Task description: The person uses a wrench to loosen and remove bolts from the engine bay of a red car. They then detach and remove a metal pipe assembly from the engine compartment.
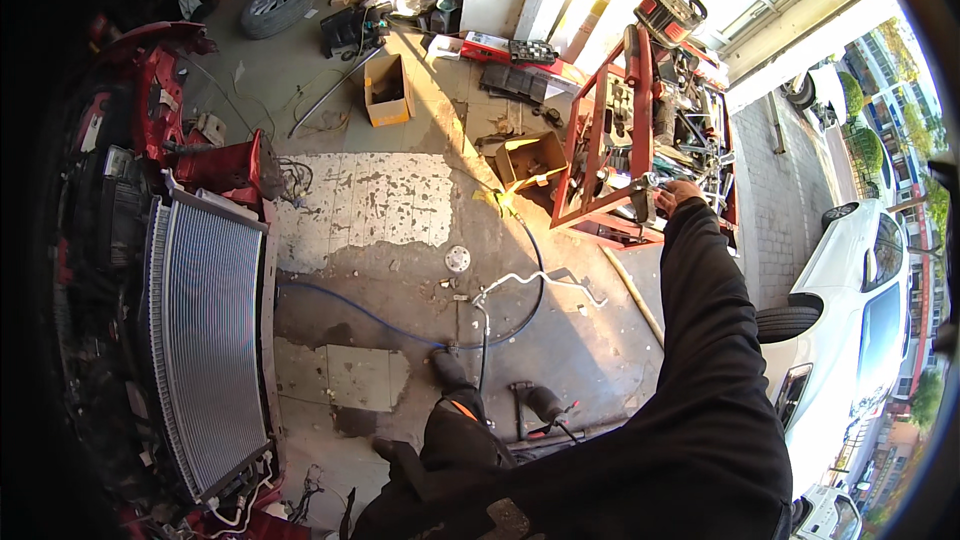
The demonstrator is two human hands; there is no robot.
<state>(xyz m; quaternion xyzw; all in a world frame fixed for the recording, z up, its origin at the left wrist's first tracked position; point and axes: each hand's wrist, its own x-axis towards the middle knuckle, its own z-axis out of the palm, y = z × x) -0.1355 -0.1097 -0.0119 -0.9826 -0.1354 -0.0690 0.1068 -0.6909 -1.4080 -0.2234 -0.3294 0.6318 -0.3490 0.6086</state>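
Note:
My right hand (680,197), at the end of a black sleeve, reaches to the near corner of a red metal tool cart (640,105). Its fingers are curled at a grey metal piece (645,198) by the cart's edge. What exactly they hold is too small to make out. Loose metal tools and parts (690,140) are heaped on the cart beside the hand. My left hand is out of view.
A car's exposed radiator (210,340) stands at left. A blue hose (375,315) and a bent metal pipe (540,280) lie across the floor. Cardboard boxes (388,90) and a wheel (277,7) sit farther back. A white car (850,330) is outside at right.

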